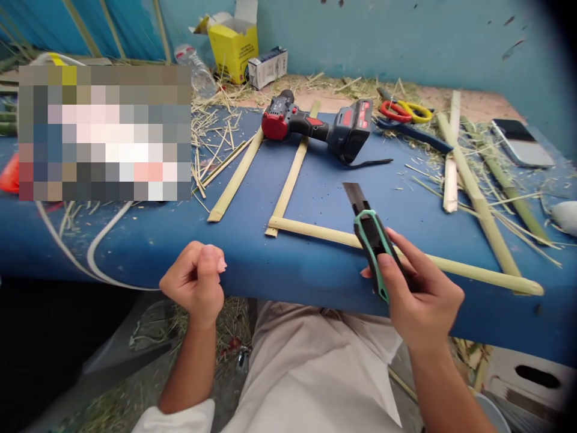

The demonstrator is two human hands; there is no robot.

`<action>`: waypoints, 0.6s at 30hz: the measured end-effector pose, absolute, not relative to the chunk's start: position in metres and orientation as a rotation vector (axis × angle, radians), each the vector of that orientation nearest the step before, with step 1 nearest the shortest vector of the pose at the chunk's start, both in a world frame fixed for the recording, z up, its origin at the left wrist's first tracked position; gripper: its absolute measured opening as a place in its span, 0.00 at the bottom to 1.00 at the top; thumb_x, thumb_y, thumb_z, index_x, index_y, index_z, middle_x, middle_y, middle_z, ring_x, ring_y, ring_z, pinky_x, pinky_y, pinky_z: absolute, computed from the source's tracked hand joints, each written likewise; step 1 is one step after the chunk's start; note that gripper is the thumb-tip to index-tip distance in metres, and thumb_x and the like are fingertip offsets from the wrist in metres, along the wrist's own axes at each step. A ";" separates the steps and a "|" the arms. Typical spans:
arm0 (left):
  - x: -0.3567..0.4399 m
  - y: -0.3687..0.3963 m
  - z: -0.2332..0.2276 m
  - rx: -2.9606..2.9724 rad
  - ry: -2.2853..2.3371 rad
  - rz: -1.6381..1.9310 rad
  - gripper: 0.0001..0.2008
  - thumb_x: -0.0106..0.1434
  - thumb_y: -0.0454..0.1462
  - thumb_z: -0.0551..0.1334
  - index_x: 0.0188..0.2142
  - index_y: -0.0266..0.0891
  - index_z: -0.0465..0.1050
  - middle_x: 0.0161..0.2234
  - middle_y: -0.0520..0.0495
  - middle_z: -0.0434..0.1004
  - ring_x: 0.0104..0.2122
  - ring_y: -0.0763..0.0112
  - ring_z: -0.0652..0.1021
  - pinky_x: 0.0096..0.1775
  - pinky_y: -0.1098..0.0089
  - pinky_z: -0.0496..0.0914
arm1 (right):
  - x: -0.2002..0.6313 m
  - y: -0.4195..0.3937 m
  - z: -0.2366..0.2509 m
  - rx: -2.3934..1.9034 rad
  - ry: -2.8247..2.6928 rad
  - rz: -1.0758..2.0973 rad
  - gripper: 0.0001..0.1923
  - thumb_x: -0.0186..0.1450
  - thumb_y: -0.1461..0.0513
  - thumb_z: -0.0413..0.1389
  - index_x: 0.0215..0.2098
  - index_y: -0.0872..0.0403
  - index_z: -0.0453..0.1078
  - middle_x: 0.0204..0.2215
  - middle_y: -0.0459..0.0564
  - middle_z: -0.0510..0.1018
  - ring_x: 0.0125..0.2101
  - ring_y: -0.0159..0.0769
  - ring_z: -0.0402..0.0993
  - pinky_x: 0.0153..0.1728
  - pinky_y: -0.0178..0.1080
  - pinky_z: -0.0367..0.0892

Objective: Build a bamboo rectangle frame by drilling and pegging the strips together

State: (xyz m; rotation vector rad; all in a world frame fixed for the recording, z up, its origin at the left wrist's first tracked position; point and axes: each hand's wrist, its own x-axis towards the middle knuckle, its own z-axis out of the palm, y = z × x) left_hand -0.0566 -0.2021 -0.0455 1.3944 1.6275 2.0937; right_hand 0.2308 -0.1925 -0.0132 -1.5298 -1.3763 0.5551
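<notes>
My right hand [421, 282] grips a utility knife [372, 237] with a black and green handle, its dark blade out and pointing up and away over the table. Beneath the knife, a long bamboo strip [473, 269] lies crosswise near the table's front edge. Its left end rests on another bamboo strip [291, 180], its right end against a third strip [489, 225]. My left hand [198, 276] is closed in a fist in front of the table edge, with nothing showing from it. A shorter bamboo strip [238, 177] lies beyond that fist.
A cordless drill [315, 123] lies across the strips. Scissors [406, 111] and a blue-handled tool [415, 135] are behind at right, near a phone [523, 142]. A yellow box [232, 51], a small carton [268, 67] and a plastic bottle [201, 72] stand among shavings. A white cable [97, 252] hangs at left.
</notes>
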 end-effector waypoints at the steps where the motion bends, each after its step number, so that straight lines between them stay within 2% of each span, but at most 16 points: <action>1: -0.056 -0.201 -0.046 1.394 1.582 2.128 0.25 0.71 0.42 0.66 0.19 0.39 0.64 0.19 0.54 0.63 0.20 0.76 0.68 0.24 0.68 0.64 | 0.232 -0.193 -0.016 -1.504 -1.344 0.544 0.24 0.69 0.54 0.66 0.62 0.51 0.79 0.29 0.46 0.84 0.25 0.37 0.81 0.27 0.38 0.75; 5: -0.058 -0.198 -0.044 1.299 1.384 2.230 0.26 0.72 0.40 0.66 0.19 0.39 0.60 0.17 0.55 0.57 0.18 0.77 0.62 0.22 0.70 0.60 | 0.237 -0.197 -0.025 -1.438 -1.167 0.533 0.24 0.67 0.54 0.68 0.60 0.49 0.80 0.26 0.46 0.82 0.23 0.39 0.79 0.22 0.41 0.73; 7: -0.059 -0.198 -0.040 1.202 1.364 2.209 0.23 0.75 0.41 0.63 0.23 0.40 0.64 0.17 0.57 0.54 0.17 0.78 0.59 0.22 0.70 0.61 | 0.240 -0.199 -0.028 -1.450 -1.080 0.523 0.23 0.67 0.55 0.68 0.60 0.47 0.80 0.26 0.45 0.81 0.22 0.40 0.78 0.20 0.43 0.72; 9: -0.057 -0.199 -0.036 1.164 1.371 2.132 0.16 0.76 0.43 0.61 0.31 0.42 0.70 0.16 0.60 0.52 0.15 0.79 0.56 0.22 0.70 0.62 | 0.245 -0.200 -0.032 -1.481 -1.034 0.492 0.23 0.67 0.55 0.68 0.60 0.46 0.80 0.26 0.46 0.80 0.21 0.42 0.77 0.20 0.45 0.71; 10: -0.054 -0.200 -0.034 1.190 1.401 2.078 0.12 0.76 0.43 0.61 0.36 0.42 0.73 0.16 0.61 0.53 0.14 0.79 0.56 0.22 0.70 0.64 | 0.248 -0.201 -0.033 -1.493 -1.028 0.469 0.22 0.67 0.55 0.68 0.59 0.46 0.80 0.26 0.46 0.80 0.21 0.43 0.77 0.20 0.46 0.71; 12: -0.046 -0.201 -0.031 1.379 1.491 1.937 0.06 0.76 0.41 0.62 0.43 0.44 0.76 0.18 0.59 0.63 0.16 0.76 0.65 0.26 0.69 0.70 | 0.254 -0.202 -0.034 -1.513 -1.033 0.440 0.22 0.67 0.55 0.68 0.59 0.46 0.81 0.26 0.47 0.80 0.22 0.44 0.77 0.21 0.47 0.71; 13: -0.040 -0.201 -0.029 1.550 1.509 1.846 0.05 0.75 0.39 0.63 0.45 0.44 0.77 0.21 0.56 0.70 0.19 0.74 0.73 0.29 0.67 0.73 | 0.257 -0.203 -0.034 -1.525 -1.041 0.429 0.23 0.67 0.55 0.68 0.59 0.47 0.80 0.26 0.47 0.80 0.22 0.44 0.78 0.22 0.47 0.72; 15: -0.030 -0.199 -0.026 1.996 1.428 1.605 0.08 0.73 0.35 0.64 0.50 0.46 0.79 0.34 0.49 0.84 0.35 0.66 0.84 0.41 0.63 0.79 | 0.264 -0.205 -0.031 -1.556 -1.053 0.387 0.25 0.67 0.53 0.68 0.61 0.49 0.80 0.28 0.49 0.82 0.24 0.44 0.79 0.26 0.47 0.75; 16: -0.025 -0.197 -0.024 2.216 1.334 1.451 0.12 0.72 0.34 0.65 0.53 0.47 0.79 0.41 0.46 0.87 0.44 0.62 0.86 0.47 0.60 0.79 | 0.268 -0.207 -0.028 -1.582 -1.057 0.370 0.27 0.67 0.52 0.67 0.62 0.50 0.79 0.29 0.49 0.82 0.25 0.43 0.80 0.28 0.47 0.76; 18: -0.018 -0.192 -0.021 2.526 1.179 1.157 0.20 0.70 0.33 0.67 0.60 0.47 0.76 0.53 0.43 0.86 0.57 0.57 0.83 0.57 0.57 0.75 | 0.278 -0.210 -0.021 -1.636 -1.068 0.370 0.30 0.68 0.49 0.66 0.65 0.51 0.77 0.31 0.50 0.83 0.26 0.41 0.81 0.30 0.46 0.77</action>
